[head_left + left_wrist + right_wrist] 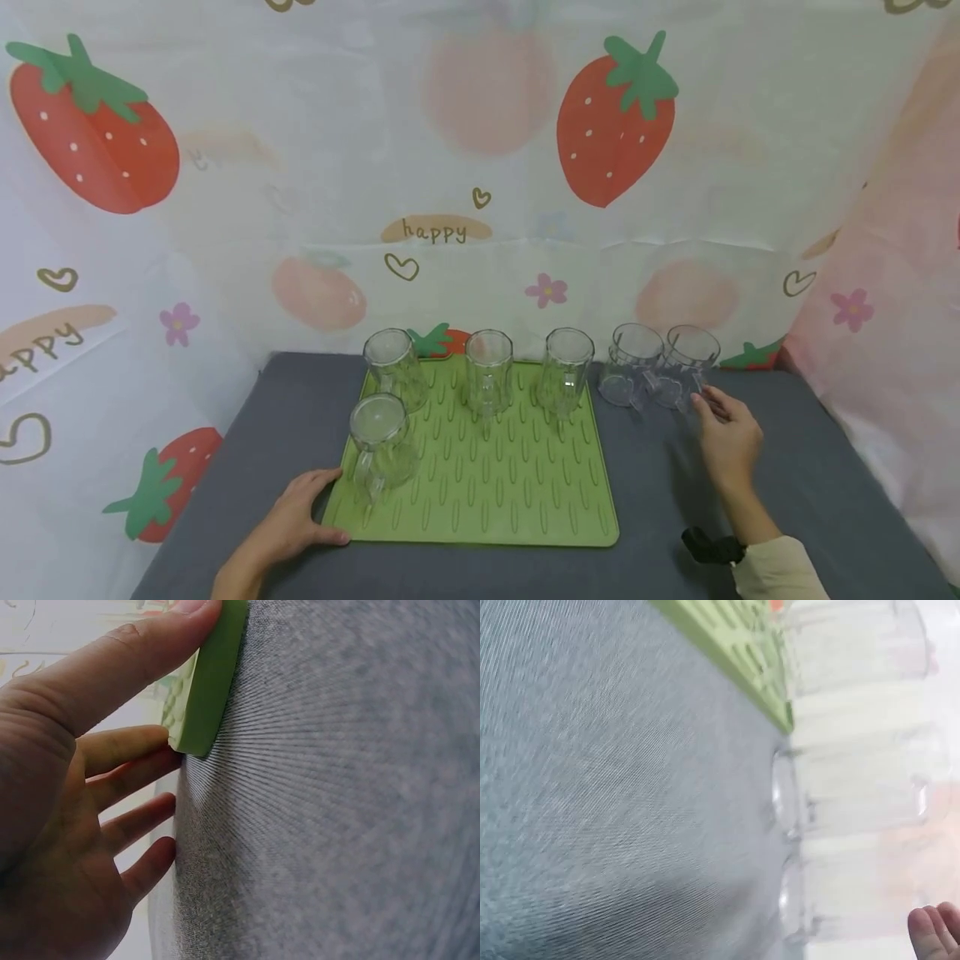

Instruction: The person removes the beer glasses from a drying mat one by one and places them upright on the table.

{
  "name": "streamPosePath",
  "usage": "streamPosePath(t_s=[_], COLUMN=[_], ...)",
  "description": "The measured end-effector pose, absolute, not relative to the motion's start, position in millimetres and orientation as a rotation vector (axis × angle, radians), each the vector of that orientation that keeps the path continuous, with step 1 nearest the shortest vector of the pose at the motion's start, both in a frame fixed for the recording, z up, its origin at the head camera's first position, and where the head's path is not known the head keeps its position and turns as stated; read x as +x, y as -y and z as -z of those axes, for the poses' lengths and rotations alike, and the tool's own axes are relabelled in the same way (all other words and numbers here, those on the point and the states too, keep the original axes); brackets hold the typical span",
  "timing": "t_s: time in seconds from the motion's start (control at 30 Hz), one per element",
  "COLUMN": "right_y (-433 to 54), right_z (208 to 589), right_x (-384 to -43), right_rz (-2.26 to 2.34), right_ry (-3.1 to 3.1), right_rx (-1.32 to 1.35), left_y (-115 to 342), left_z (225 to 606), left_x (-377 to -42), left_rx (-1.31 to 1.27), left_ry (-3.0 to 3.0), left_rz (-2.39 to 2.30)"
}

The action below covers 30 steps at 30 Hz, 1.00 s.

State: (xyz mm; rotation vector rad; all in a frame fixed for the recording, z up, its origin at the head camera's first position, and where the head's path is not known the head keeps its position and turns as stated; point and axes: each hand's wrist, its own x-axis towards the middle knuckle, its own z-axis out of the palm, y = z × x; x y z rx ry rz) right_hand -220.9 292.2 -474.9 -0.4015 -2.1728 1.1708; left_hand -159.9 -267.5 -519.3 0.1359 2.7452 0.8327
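Note:
My left hand [296, 517] is at the near left corner of a green ridged mat [487, 508], fingers straight. In the left wrist view its thumb [142, 656] and forefinger touch the mat's edge. My right hand [731, 437] is beside the rightmost glass mug [686, 371], fingers loosely bent close to its handle. A second glass mug [632, 371] stands just left of that one, also off the mat. In the right wrist view, only the fingertips [934, 930] show, next to the mugs.
On the mat stand several more glass mugs: one back left [396, 371], one in front of it [384, 446], one back middle [489, 375] and one back right [567, 375]. A grey cloth [652, 508] covers the table. A strawberry-print curtain [337, 167] hangs behind.

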Motion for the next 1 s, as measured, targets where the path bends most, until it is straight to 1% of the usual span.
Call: streamPosePath(t_s=[0.17, 0.47, 0.7, 1.0], right_y=[-278.8, -242.3, -210.5, -180.2], right_z=[456.2, 428.7, 422.9, 428.9], right_x=[-215.6, -203.6, -198.4, -191.5], right_rz=[-1.123, -1.208, -1.323, -1.366], right_ry=[2.212, 2.272, 2.309, 2.357], right_rx=[-0.294, -0.12, 0.043, 0.232], left_y=[265.6, 263.9, 269.0, 267.9], left_z=[522.2, 518.5, 513.6, 517.4], left_x=[-159.4, -161.2, -163.9, -164.4], left_rx=[0.116, 0.14, 0.136, 0.126], left_ry=[-2.735, -2.747, -2.733, -2.707], left_rz=[-0.833, -0.839, -0.816, -0.829])
